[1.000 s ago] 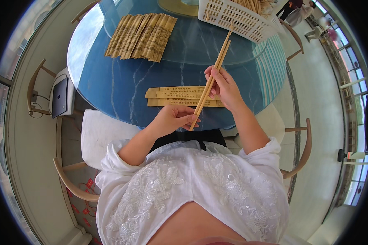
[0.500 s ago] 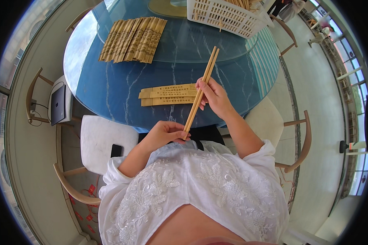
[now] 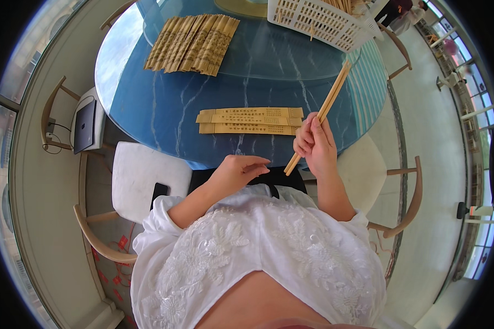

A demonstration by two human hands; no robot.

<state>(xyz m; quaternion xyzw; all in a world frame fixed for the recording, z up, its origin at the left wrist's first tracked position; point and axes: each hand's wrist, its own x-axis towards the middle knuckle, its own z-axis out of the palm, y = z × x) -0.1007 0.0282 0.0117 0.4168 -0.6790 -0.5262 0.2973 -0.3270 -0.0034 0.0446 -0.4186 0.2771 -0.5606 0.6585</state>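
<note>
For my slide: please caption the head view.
Right hand holds wooden chopsticks above tan paper sleeves; left hand empty.

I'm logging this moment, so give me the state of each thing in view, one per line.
Chopsticks: held together as a pair, tilted, lifted off the table.
Right hand: closed around the chopsticks' lower part.
Left hand: open, holding nothing.
Sleeves: three flat, overlapping, near table edge.
Far sleeves: fanned out in a row.
Basket: holds more chopsticks.
Laptop: closed, on a chair.
</note>
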